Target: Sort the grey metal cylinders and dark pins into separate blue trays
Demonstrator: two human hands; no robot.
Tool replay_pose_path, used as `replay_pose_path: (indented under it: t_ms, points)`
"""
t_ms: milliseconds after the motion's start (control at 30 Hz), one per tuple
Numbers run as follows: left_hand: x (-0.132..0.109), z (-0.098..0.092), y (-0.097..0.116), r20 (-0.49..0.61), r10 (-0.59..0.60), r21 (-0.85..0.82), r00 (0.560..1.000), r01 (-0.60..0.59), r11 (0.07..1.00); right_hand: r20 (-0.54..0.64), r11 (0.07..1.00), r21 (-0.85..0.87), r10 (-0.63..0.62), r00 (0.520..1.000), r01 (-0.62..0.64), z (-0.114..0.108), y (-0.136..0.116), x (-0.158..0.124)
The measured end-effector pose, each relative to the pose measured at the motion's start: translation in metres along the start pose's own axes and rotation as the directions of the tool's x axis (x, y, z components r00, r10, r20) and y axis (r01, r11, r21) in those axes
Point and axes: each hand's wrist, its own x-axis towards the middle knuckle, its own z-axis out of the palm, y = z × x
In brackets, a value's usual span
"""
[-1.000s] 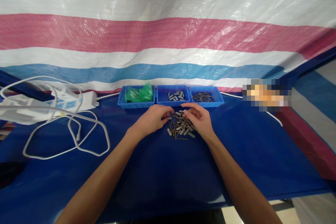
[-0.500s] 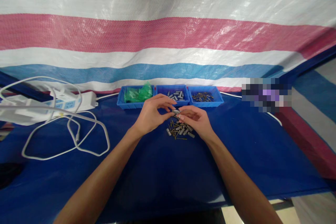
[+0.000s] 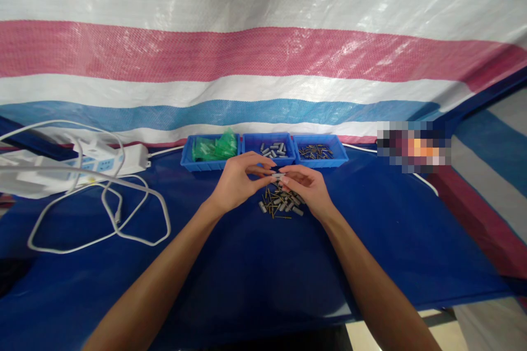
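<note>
Pinches a grey sleeve (image 3: 278,175) between the fingertips of left hand (image 3: 239,182) and right hand (image 3: 308,191), remaining fingers loosely curled. Keeps its long axis running left to right, equally near both hands. Hovers just above the pile (image 3: 280,205) on the counter (image 3: 247,274), near the middle tray (image 3: 267,135).

Small part (image 3: 278,176) between fingers (image 3: 267,171) too tiny to identify
</note>
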Motion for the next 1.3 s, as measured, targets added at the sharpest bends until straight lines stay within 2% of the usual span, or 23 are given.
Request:
replay_pose_path:
  t_ms: [167, 267, 400, 467, 600, 700, 800, 1000, 1167, 1300]
  points:
    - [0.001, 0.000, -0.002, 0.035, -0.055, -0.022, 0.998, 0.056, 0.998, -0.006, 1.000, -0.023, -0.008, 1.000, 0.008, 0.000, -0.001, 0.000]
    - [0.002, -0.005, -0.005, 0.087, -0.060, 0.209, 0.994, 0.041, 0.977, -0.038, 0.997, -0.079, -0.030, 0.999, 0.027, -0.001, 0.002, 0.001]
    - [0.001, -0.011, -0.013, 0.206, -0.098, 0.570, 0.974, -0.037, 0.821, -0.146, 0.988, -0.122, -0.109, 0.983, 0.091, -0.002, 0.008, 0.005]
    - [-0.001, -0.010, -0.015, 0.231, -0.144, 0.659, 0.962, -0.046, 0.751, -0.172, 0.982, -0.122, -0.162, 0.972, 0.142, -0.003, 0.008, 0.006]
    - [-0.004, -0.005, -0.016, 0.235, -0.204, 0.749, 0.950, -0.043, 0.661, -0.123, 0.962, -0.172, -0.236, 0.964, 0.213, -0.004, 0.007, 0.006]
    - [-0.003, -0.003, -0.016, 0.224, -0.224, 0.766, 0.948, -0.029, 0.642, -0.140, 0.955, -0.215, -0.236, 0.961, 0.203, -0.005, 0.007, 0.005]
    - [-0.002, -0.004, -0.016, 0.231, -0.220, 0.744, 0.948, -0.027, 0.668, -0.164, 0.956, -0.231, -0.219, 0.962, 0.179, -0.006, 0.008, 0.005]
    - [-0.003, -0.006, -0.018, 0.211, -0.136, 0.710, 0.968, -0.057, 0.702, -0.156, 0.957, -0.241, -0.202, 0.967, 0.161, -0.004, 0.003, 0.003]
    - [0.000, -0.008, -0.017, 0.111, -0.026, 0.573, 0.994, -0.043, 0.818, -0.145, 0.963, -0.228, -0.177, 0.974, 0.141, -0.004, 0.003, 0.003]
    - [0.002, -0.007, -0.010, 0.042, 0.109, 0.428, 0.993, -0.116, 0.896, -0.123, 0.973, -0.197, -0.143, 0.982, 0.117, -0.005, 0.006, 0.003]
